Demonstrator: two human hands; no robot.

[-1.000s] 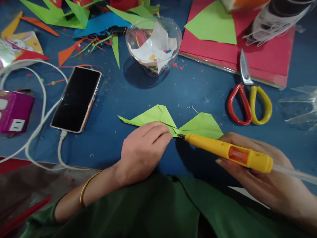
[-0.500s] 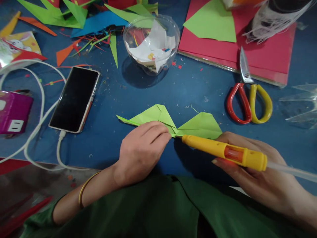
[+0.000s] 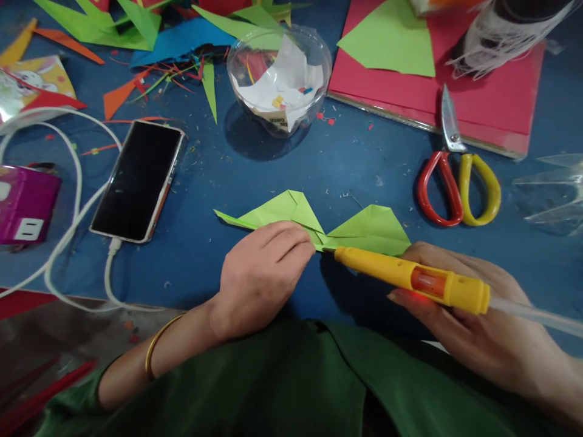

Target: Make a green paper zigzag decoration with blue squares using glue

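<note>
A folded piece of green paper [image 3: 371, 229] lies near the front of the blue table, with two raised, wing-like parts. My left hand [image 3: 266, 276] is closed on its near edge, pinching it around the middle; the fingertips are partly hidden. In my right hand [image 3: 473, 315] is a yellow glue gun [image 3: 378, 266] with a clear glue stick coming out of its back end. Its nozzle meets the paper's lower edge just beside my left fingertips. A red light glows at the gun's underside, over my right thumb.
Red-and-yellow scissors [image 3: 452, 152] lie at the right, by a stack of red paper [image 3: 483, 103]. A clear plastic bowl [image 3: 237, 79] holding paper scraps stands behind the work. At the left are a phone [image 3: 139, 182], its white cable [image 3: 77, 176] and a purple adapter [image 3: 27, 203].
Almost nothing differs. Both hands stay in place, and the glue gun's nozzle remains at the paper's edge, with at most a tiny shift.
</note>
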